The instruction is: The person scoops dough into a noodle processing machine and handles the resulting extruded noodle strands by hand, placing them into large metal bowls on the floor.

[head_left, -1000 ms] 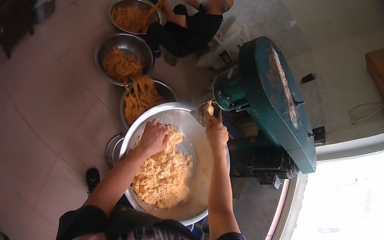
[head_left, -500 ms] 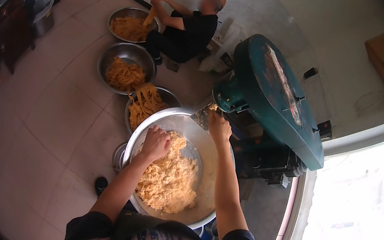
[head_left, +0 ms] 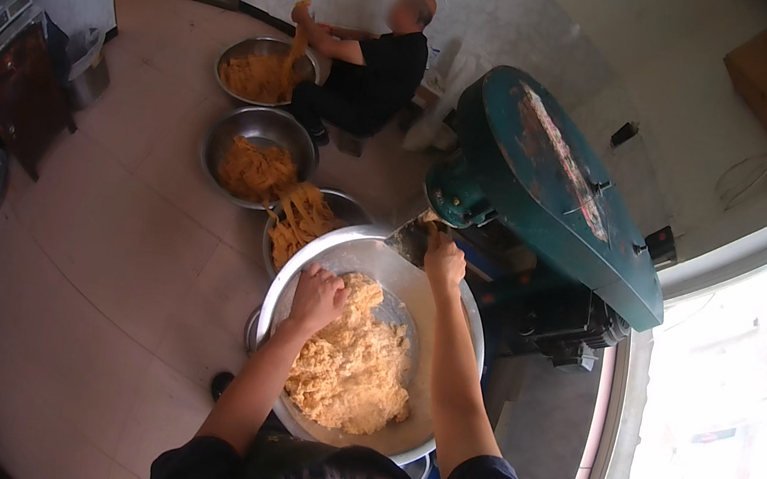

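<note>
A big metal basin (head_left: 467, 367) in front of me holds a heap of crumbly yellow dough (head_left: 347, 365). My left hand (head_left: 320, 298) is closed at the heap's upper left edge, fingers curled into the dough. Above the basin's far right rim, my right hand (head_left: 444, 260) reaches up to the green machine (head_left: 489, 156). Its fingers are bent beside the machine's outlet and a flat, smeared metal plate (head_left: 409, 237); what they grip is hidden. A little dough shows at the outlet.
Beyond my basin stand several metal bowls with orange dough strips, among them a middle bowl (head_left: 266, 123) and a far bowl (head_left: 231, 62). A seated person (head_left: 375, 76) lifts strips there. A bright window (head_left: 729, 419) lies right; dark furniture (head_left: 22, 98) stands left.
The whole view has shifted slightly, so basin and bowls sit lower and further right. Both my hands keep nearly the same places. The seated person's hands have moved, raising a strip.
</note>
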`<state>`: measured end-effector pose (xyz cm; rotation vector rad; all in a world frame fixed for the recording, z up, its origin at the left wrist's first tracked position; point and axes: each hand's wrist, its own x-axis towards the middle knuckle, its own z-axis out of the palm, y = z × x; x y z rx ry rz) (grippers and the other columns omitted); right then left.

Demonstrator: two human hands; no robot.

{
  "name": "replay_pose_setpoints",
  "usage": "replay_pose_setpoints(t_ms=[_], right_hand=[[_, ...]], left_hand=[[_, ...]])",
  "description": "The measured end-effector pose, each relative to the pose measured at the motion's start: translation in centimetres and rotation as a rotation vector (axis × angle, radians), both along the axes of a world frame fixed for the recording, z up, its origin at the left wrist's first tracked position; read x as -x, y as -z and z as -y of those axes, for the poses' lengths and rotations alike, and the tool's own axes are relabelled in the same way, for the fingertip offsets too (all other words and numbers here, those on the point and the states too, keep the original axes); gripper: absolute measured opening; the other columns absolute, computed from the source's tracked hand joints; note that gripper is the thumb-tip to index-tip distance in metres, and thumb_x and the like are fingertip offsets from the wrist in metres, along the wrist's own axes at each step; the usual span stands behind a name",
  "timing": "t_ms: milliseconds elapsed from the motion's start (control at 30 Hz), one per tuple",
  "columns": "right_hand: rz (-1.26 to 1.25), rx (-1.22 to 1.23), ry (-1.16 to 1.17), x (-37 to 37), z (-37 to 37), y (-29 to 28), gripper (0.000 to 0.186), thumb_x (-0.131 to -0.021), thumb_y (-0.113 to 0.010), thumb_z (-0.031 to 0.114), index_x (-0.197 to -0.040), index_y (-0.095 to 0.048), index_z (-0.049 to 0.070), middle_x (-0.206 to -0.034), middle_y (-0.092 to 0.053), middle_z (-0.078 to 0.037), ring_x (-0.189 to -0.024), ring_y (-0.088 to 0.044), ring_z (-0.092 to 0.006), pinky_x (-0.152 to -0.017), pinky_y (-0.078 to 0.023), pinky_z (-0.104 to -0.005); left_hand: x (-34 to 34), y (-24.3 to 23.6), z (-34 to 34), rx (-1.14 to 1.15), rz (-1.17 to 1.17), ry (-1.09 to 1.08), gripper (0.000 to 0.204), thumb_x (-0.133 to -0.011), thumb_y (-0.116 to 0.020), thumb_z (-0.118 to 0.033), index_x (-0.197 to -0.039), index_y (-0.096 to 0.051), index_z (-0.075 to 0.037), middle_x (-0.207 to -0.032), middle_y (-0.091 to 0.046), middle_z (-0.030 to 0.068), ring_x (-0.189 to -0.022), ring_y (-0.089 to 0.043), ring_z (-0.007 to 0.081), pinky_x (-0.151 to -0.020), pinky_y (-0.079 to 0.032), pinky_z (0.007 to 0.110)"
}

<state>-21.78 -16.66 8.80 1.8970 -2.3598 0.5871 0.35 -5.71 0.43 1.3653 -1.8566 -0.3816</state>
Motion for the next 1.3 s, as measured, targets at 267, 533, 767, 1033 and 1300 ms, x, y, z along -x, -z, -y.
replay_pose_setpoints(t_ms=[267, 533, 767, 1033, 1300], right_hand=[[-0.013, 0.094, -0.011, -0.6, 0.1, -0.7, 0.029, -0.091, -0.052, 0.039, -0.091, -0.066, 0.014, -0.073, -0.064, -0.023, -0.07, -0.062, -0.0444, -0.065, -0.052, -0.0522], [0.161, 0.044, -0.055, 1.7, -7.9, -0.6, 0.03, -0.093, -0.047, 0.035, -0.093, -0.055, 0.006, -0.074, -0.063, -0.026, -0.068, -0.06, -0.0461, -0.063, -0.048, -0.0545], [0.428, -0.033, -0.011, 5.9, -23.6, -0.9, 0.019, -0.088, -0.062, 0.021, -0.094, -0.056, 0.004, -0.069, -0.061, -0.019, -0.06, -0.06, -0.0367, -0.055, -0.047, -0.0392], [0.403, 0.092, -0.007, 7.6, -32.3, 2.7, 0.017, -0.078, -0.068, 0.009, -0.089, -0.057, 0.004, -0.067, -0.059, -0.016, -0.058, -0.06, -0.0339, -0.053, -0.048, -0.0379], [0.551, 0.093, 0.045, 8.4, -32.0, 2.5, 0.017, -0.075, -0.067, 0.006, -0.09, -0.057, 0.005, -0.072, -0.061, -0.014, -0.063, -0.061, -0.0332, -0.056, -0.049, -0.0373]], left_hand=[[0.4, 0.0, -0.2, 0.059, 0.016, -0.002, 0.021, -0.081, -0.064, -0.022, -0.072, -0.066, -0.003, -0.079, -0.064, 0.0111, -0.086, -0.053, 0.0279, -0.083, -0.042, 0.038], [0.0, 0.5, 0.2, 0.064, -0.017, -0.017, 0.024, -0.081, -0.066, -0.02, -0.066, -0.062, -0.002, -0.074, -0.062, 0.0109, -0.082, -0.053, 0.0307, -0.079, -0.043, 0.039], [0.1, 2.5, -0.7, -0.252, 0.08, -0.073, 0.031, -0.08, -0.067, -0.027, -0.096, -0.06, -0.002, -0.089, -0.061, 0.0151, -0.092, -0.055, 0.0329, -0.082, -0.044, 0.043], [2.7, -0.7, 0.9, -0.848, -0.096, -0.022, 0.093, -0.07, -0.069, -0.058, -0.131, -0.04, 0.006, -0.12, -0.055, 0.0267, -0.113, -0.054, 0.0359, -0.098, -0.04, 0.04], [11.9, 3.2, 3.8, -0.636, 0.621, -0.137, 0.092, -0.069, -0.074, -0.051, -0.142, -0.032, -0.013, -0.132, -0.039, 0.0326, -0.121, -0.045, 0.0398, -0.099, -0.039, 0.043]])
